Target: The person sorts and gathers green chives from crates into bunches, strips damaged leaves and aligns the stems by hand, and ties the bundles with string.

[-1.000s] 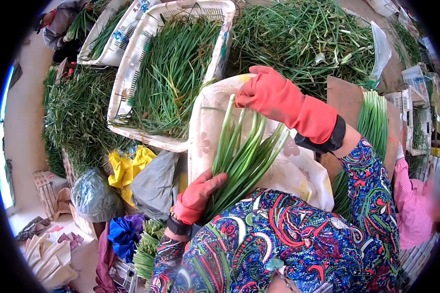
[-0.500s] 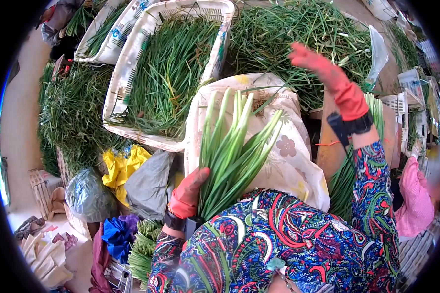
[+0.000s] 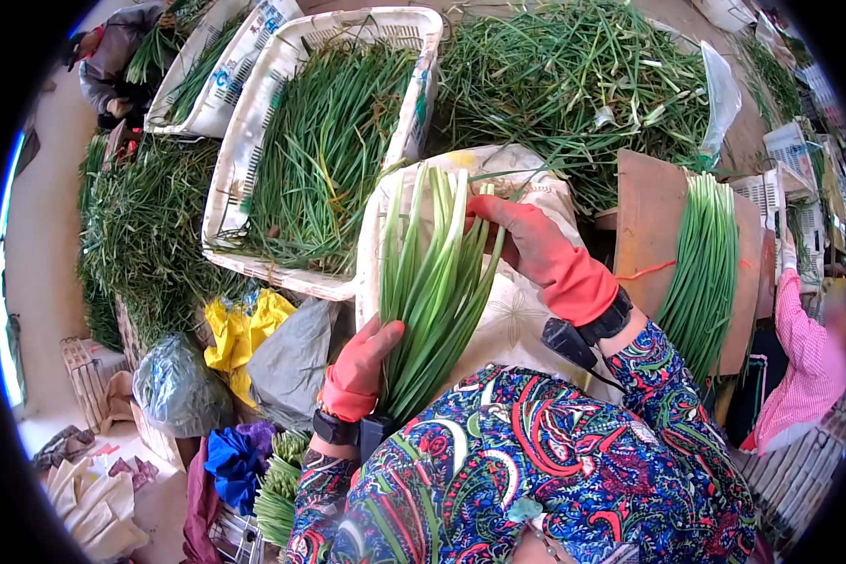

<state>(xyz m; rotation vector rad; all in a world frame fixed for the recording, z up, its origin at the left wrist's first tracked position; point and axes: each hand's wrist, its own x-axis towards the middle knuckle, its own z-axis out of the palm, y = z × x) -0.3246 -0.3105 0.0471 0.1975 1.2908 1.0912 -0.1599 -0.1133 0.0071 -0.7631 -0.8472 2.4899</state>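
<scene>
A bunch of garlic chives (image 3: 432, 310), pale stem ends up, leans in front of my chest. My left hand (image 3: 362, 368), in an orange-red rubber glove, wraps round its lower leafy part from the left. On the other side my right hand (image 3: 545, 254), gloved alike, has its fingers curled on the upper right stems; some fingertips are hidden. Beneath the bunch lies a pale flower-printed cloth (image 3: 508, 324). To the right, a neat row of chives (image 3: 700, 268) rests on a brown board (image 3: 637, 202), with a red tie (image 3: 644, 271) beside it.
A white plastic crate (image 3: 230, 169) of loose chives stands ahead on the left. Heaps of discarded leaves (image 3: 573, 85) spread beyond the cloth. Yellow plastic (image 3: 240, 338) and a stuffed clear bag (image 3: 180, 385) lie left. Co-workers are at far left (image 3: 122, 61) and right (image 3: 794, 367).
My right hand has come down and left from beyond the board, where it was raised and holding nothing, onto the bunch's stems. My left hand keeps its hold.
</scene>
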